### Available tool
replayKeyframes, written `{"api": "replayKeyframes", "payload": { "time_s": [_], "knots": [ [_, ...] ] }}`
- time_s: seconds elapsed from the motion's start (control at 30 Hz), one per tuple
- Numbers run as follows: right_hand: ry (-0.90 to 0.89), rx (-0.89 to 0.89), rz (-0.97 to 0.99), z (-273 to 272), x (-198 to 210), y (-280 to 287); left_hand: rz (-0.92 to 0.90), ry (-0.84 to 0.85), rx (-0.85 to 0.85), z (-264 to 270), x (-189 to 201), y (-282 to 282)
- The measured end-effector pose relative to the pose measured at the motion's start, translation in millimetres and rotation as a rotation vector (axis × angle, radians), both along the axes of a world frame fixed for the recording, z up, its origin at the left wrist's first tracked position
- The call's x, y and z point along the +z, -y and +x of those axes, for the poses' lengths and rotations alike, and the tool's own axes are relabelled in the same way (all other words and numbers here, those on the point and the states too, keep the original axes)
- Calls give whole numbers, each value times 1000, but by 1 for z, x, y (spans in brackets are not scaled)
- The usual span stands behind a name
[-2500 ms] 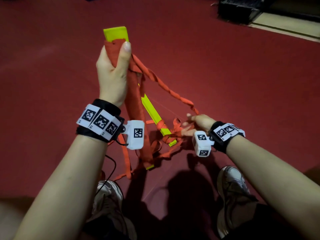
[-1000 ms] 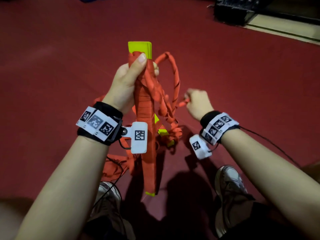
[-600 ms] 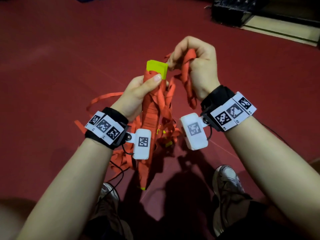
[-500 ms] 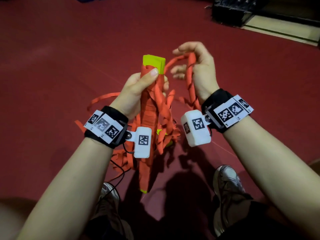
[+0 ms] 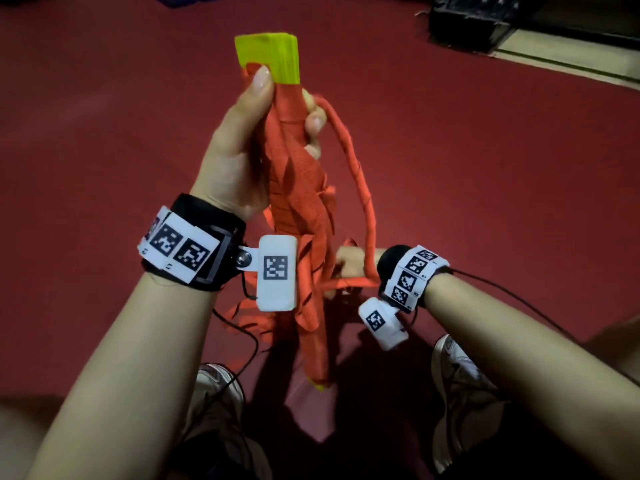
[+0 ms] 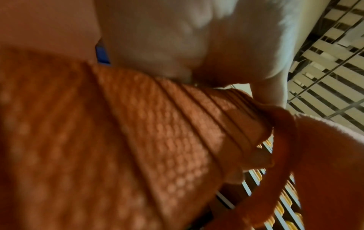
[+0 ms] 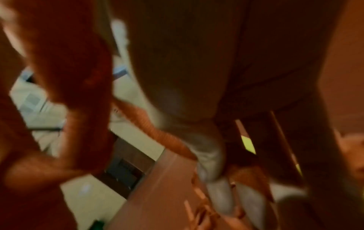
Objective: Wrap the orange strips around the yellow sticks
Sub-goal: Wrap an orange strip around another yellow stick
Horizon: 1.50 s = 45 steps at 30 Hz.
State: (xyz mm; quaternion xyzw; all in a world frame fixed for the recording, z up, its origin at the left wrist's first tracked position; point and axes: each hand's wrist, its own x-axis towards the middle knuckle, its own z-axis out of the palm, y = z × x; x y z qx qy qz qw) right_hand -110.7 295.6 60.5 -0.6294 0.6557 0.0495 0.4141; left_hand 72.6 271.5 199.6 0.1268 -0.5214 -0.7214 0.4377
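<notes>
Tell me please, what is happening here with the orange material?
A person is winding orange strips around a yellow stick. The left hand grips the stick upright near its top, where bare yellow shows above the wrapping. The right hand, lower down and partly hidden, holds one loose orange strip that loops up toward the top. More strips hang loose below.

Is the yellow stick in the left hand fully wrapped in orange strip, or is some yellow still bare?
Partly bare: the flat yellow stick shows unwrapped above the left hand.
</notes>
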Motion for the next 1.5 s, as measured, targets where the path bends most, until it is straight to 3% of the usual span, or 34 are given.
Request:
{"api": "replayKeyframes", "payload": {
  "time_s": [0.1,0.2,0.3,0.43,0.63,0.77,0.83,0.87,1.0,1.07,1.17,1.23,1.4,1.5],
  "knots": [
    [225,-17,-304,2,16,11,30,105,80,2,-6,1],
    [302,-170,-841,-4,53,35,62,209,193,3,-23,3],
    [490,-266,-1332,-25,108,40,118,268,224,4,-33,1],
    [584,-313,-1733,-46,156,41,134,246,215,4,-35,0],
    [328,-546,-1465,-74,143,47,76,223,230,5,-29,4],
    [101,-441,-1645,-72,147,39,75,225,244,1,-35,5],
    [62,-380,-1599,-73,146,44,71,237,245,-3,-39,6],
    [41,-355,-1484,-73,146,47,70,242,246,-5,-41,6],
    [-138,-220,-686,-62,139,46,55,248,234,-12,-48,4],
    [-2,-154,-611,-44,131,40,43,257,224,-18,-53,2],
    [629,-107,-503,-9,120,27,60,233,243,-27,-63,1],
    [847,-133,-435,-1,111,25,66,230,266,-31,-70,2],
    [720,1,-716,-7,108,17,89,228,353,-29,-78,9],
    [451,-56,-862,-1,108,12,111,203,430,-28,-81,13]
  ]
}}
